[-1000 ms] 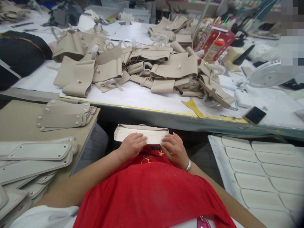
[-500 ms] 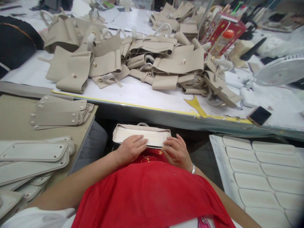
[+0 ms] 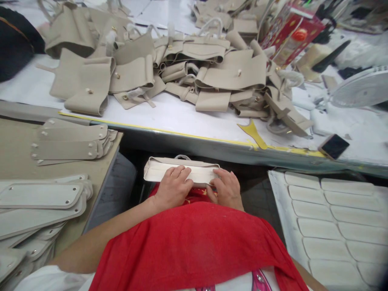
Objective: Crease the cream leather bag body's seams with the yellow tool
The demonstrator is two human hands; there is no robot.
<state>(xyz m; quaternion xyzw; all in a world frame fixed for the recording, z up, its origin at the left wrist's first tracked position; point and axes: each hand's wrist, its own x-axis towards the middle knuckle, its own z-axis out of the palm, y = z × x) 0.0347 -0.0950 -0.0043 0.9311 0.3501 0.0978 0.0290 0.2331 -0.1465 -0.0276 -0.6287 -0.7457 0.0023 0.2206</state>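
Near edge of beige bag piece (image 3: 182,169) hidden under both hands. Right wrist hidden behind red cloth (image 3: 194,242). Black bag (image 3: 15,40) cut off at left edge. Items at far desk corner (image 3: 348,16) blurred.

I'm sitting in a bag-making workshop: my long worktable (image 3: 188,117) is heaped with beige leather bag pieces (image 3: 212,76), stacks of riveted base panels (image 3: 69,141) wait at my left, padded inserts (image 3: 333,210) at my right.

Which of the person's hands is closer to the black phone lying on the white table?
Right. The right hand lies lower left of the black phone; the left hand is farther left, both pressing the beige bag piece.
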